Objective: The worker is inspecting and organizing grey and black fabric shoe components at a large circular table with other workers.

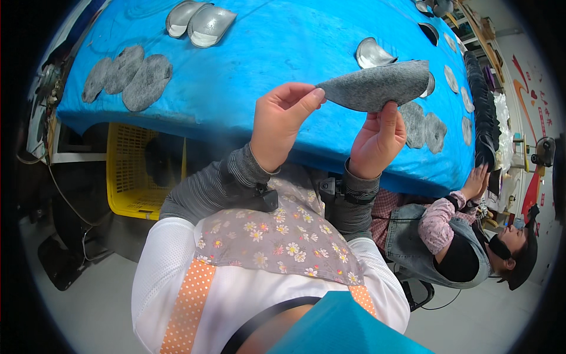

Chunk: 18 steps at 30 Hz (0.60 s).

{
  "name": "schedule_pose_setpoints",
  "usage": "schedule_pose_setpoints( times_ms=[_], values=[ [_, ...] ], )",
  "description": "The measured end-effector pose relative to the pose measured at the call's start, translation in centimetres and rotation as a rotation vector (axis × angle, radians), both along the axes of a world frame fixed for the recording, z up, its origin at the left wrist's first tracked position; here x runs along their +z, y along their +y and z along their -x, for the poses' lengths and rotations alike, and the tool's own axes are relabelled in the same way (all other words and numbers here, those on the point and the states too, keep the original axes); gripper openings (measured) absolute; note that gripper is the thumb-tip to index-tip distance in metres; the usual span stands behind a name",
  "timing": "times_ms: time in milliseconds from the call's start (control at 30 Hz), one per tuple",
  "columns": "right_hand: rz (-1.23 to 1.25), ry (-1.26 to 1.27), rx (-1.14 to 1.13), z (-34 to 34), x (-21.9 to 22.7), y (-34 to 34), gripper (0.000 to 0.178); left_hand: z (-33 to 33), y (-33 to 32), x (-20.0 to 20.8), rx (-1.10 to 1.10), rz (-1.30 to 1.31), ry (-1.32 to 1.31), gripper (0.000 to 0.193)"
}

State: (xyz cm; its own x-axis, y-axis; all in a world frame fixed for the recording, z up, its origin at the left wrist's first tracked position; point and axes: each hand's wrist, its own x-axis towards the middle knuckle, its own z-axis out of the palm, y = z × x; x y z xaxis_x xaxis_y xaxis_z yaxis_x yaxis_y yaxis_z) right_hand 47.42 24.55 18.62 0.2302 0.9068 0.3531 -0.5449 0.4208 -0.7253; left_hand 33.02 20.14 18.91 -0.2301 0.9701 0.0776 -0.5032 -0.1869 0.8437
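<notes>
A curved grey felt piece (377, 85) is held up over the near edge of the blue-covered table (271, 59). My left hand (278, 123) pinches its pointed left end between thumb and finger. Lower on the right, my right hand (376, 140) grips the bottom edge, thumb in front and fingers behind. Just beyond the felt lies a shiny grey cupped piece (372, 53), partly covered by it. Flat grey felt ovals (435, 133) rest on the table to the right of my right hand.
More felt ovals (147, 82) and two shiny cupped pieces (212, 26) lie on the table's left side. A yellow crate (127, 171) stands below its left edge. At the right, a co-worker (448, 242) reaches to a long row of stacked dark pieces (483, 112).
</notes>
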Motion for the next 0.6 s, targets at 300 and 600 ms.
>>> schedule_pose_setpoints(
  times_ms=[300,600],
  values=[
    [-0.043,-0.056,-0.008,-0.4,-0.5,0.0,0.017,-0.1,0.1,-0.5,-0.009,0.005,-0.003,0.016],
    [-0.168,-0.566,-0.377,-3.1,0.2,-1.0,0.013,5.8,3.0,-2.8,-0.253,0.106,0.781,0.037]
  ],
)
